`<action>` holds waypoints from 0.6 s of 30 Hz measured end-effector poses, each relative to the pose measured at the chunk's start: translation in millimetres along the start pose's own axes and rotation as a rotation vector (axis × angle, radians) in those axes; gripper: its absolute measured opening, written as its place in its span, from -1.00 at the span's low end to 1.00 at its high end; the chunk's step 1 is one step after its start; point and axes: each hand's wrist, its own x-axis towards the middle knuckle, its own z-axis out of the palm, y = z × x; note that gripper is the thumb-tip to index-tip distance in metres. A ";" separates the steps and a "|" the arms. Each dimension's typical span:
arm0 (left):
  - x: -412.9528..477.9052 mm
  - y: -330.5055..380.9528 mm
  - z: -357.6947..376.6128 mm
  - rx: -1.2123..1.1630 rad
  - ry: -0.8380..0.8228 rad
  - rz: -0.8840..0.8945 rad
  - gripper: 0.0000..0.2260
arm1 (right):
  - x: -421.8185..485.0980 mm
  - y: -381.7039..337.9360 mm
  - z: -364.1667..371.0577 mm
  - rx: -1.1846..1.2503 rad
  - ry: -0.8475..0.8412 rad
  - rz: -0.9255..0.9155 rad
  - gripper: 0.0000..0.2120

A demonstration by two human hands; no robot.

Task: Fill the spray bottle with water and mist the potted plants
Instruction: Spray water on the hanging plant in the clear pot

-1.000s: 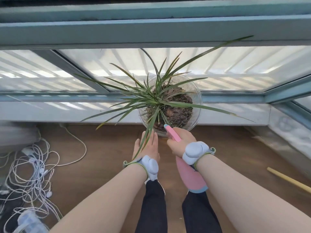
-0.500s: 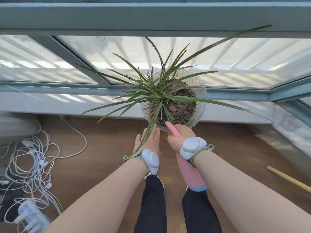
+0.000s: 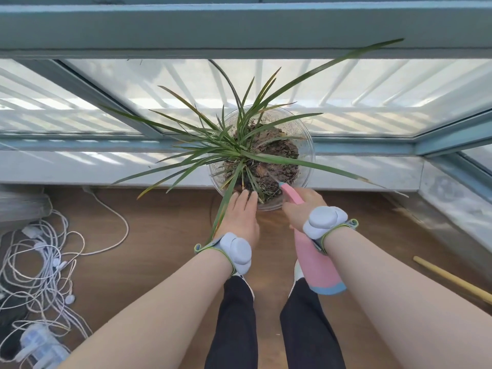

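Sunlit window panes (image 3: 386, 102) back the potted plant (image 3: 255, 155) at 12 o'clock of both outstretched arms, where the left hand (image 3: 241, 217) lies flat, fingers straight and together, touching the pot's rim at 7 o'clock, and the right hand (image 3: 303, 209) curls its fingers round the pink spray bottle (image 3: 318, 265), nozzle toward the soil.

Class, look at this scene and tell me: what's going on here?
A person stands at a window sill, tending a plant. The right grip holds a pink spray bottle, its nozzle aimed at the soil in the clear pot. The left grip, fingers straight, rests at the pot's near rim among the leaves. Cables lie on the floor to the left.
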 end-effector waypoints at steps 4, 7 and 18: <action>31.7 16.7 -20.7 0.005 0.098 0.133 -0.51 | 12.2 -6.3 -4.3 -0.049 0.042 -0.064 -0.90; 59.5 24.0 -33.1 0.173 0.104 0.186 -0.56 | 20.9 -4.6 -8.0 -0.027 0.052 -0.079 -0.88; 79.4 -14.8 -72.7 0.629 0.040 -0.080 -0.56 | 27.1 -17.3 -16.9 -0.051 0.022 -0.184 -0.82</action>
